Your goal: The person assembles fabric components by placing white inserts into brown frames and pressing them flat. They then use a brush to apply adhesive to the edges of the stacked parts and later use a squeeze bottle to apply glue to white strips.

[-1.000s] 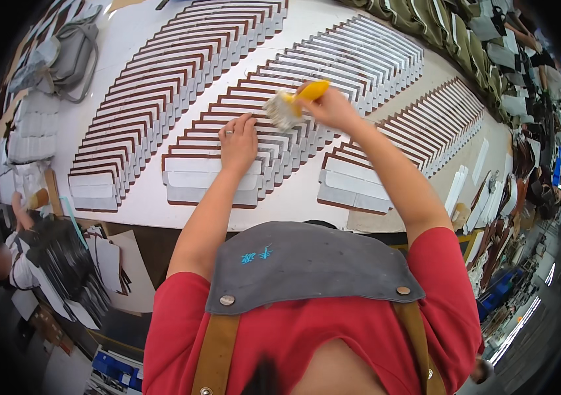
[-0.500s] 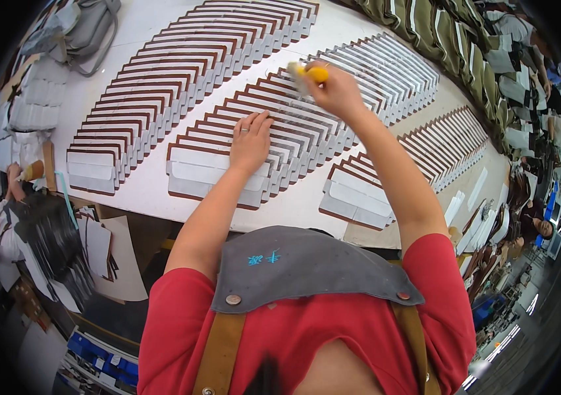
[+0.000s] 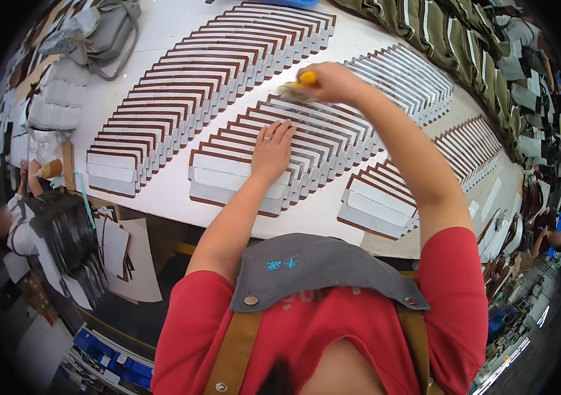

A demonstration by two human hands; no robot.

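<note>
Across the white table, brown-edged pieces overlap in a centre-frame row, presumably so each bares one strip. There the person's left hand rests flat, likely steadying them; the right hand, upper centre, grips a yellow-handled brush.

A red T-shirt with short sleeves and a scooped neckline, faint pale print showing under a dark grey bib with a curved upper edge. Taking the bib's middle as the dial: bright blue marking near 10 o'clock, round metal snaps at 8 and 4, brown straps running down from them, a metal stud low on the 7 o'clock one. Toward 11, a slim ring on the left hand
</note>
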